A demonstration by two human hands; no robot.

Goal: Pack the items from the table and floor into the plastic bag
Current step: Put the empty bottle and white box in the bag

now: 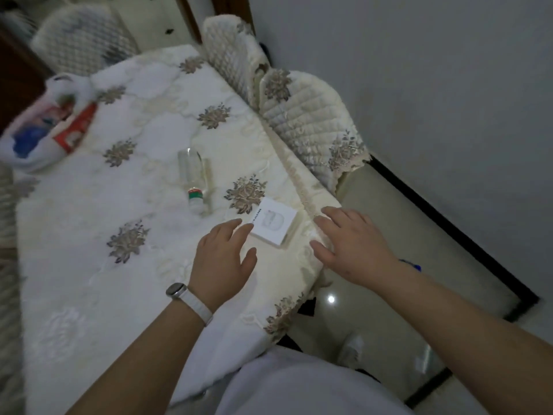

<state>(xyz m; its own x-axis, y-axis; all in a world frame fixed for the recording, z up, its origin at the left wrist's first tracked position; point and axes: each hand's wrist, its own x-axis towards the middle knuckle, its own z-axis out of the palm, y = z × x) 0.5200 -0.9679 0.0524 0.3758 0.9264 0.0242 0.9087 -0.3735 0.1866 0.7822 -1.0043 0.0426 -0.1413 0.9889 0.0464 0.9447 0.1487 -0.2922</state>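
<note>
A small white box [273, 224] lies flat near the right edge of the cloth-covered table [104, 220]. My left hand [223, 260], with a watch on its wrist, hovers just left of the box with fingers straight, fingertips at the box's near-left corner. My right hand [350, 244] is spread out just right of the box over the table's edge, holding nothing. A clear empty bottle [194, 178] with a white cap lies on its side behind the box. The white plastic bag [39, 127] sits at the table's far left with red and blue packages inside.
Two chairs with quilted cream covers [308, 115] stand against the table's right side, another [80, 37] at the far end. Shiny tiled floor [389, 235] lies to the right. A small blue thing [414, 265] shows on the floor behind my right wrist.
</note>
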